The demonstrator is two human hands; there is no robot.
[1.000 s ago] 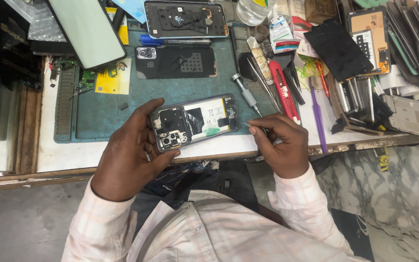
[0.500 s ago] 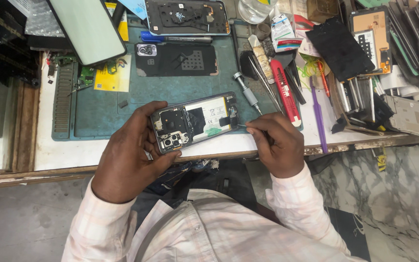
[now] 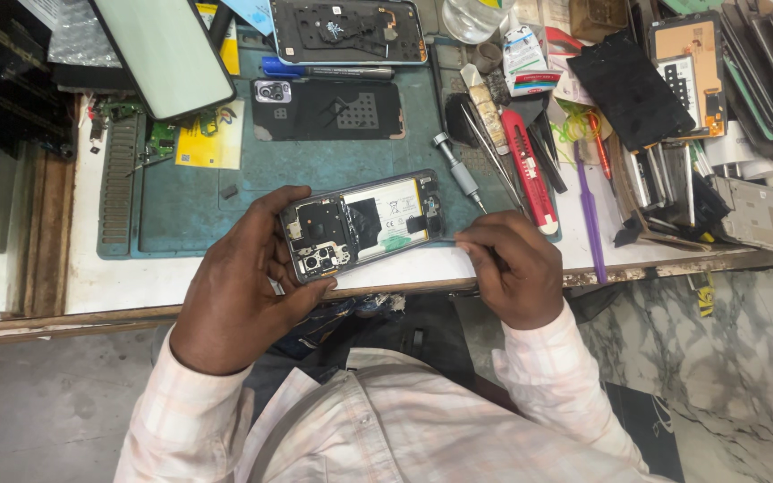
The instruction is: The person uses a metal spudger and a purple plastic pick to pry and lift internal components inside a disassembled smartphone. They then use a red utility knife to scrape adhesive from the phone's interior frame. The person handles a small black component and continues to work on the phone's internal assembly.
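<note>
Resting at the bench (image 3: 91, 277) edge, an opened phone (image 3: 361, 224), back cover already off and battery still in place, is gripped by the left hand (image 3: 239, 291) while a thin tool, barely seen, is pinched in the closed right hand (image 3: 512, 268).

A white tabletop (image 3: 127, 282) with a worn wooden front edge carries a teal work mat (image 3: 190, 210). On the mat lie a black phone back cover (image 3: 333, 112), a yellow card (image 3: 200, 143) left of that cover, and a silver screwdriver (image 3: 458, 172) right of it. A red utility knife (image 3: 530, 170) and a purple stick (image 3: 589, 210) lie beyond the mat's right edge.
</note>
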